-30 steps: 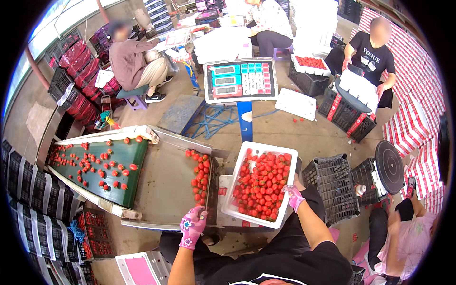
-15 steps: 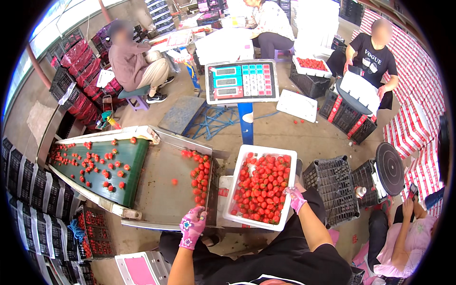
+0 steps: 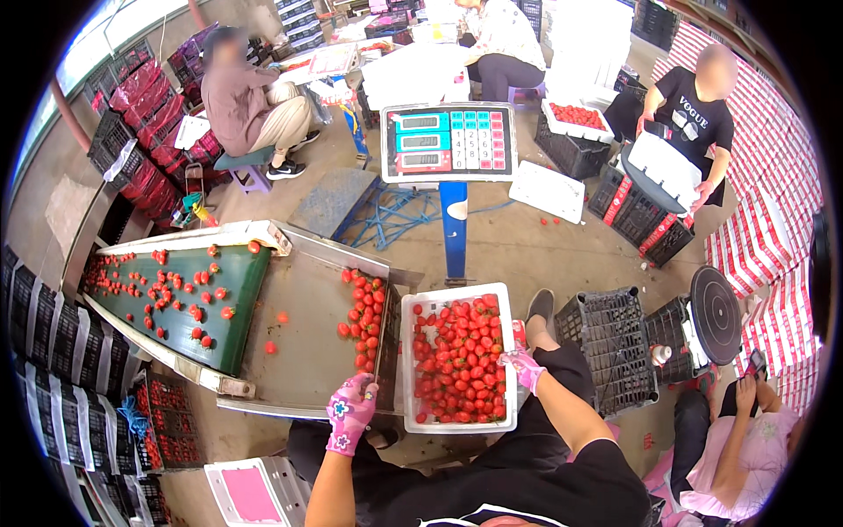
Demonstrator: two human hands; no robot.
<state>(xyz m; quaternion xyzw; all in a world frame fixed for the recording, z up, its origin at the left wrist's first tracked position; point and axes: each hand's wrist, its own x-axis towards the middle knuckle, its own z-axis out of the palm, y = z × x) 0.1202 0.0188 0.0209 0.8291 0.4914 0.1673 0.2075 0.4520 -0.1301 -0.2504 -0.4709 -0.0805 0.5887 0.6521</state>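
**White box (image 3: 461, 428) of small tomatoes (image 3: 465, 358): right-hand hold**

Head view: the box lay between five and six o'clock. Your right hand (image 3: 522, 369) was curled closed over its rim at three o'clock. Your left hand (image 3: 352, 409), at the box's eight o'clock, was partly curled by the metal tray's (image 3: 294, 369) lip; could not tell whether it gripped. Judged: box stiff, fairly heavy when loaded; fruit smooth, prone to roll and bruise. Opposite rims seemed the best hold.

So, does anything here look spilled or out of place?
Yes: a couple of small red bits, probably fallen fruit, lie on the floor beside the flat white panel. They look stray, as tomatoes sit gathered in the white crate the right hand holds.
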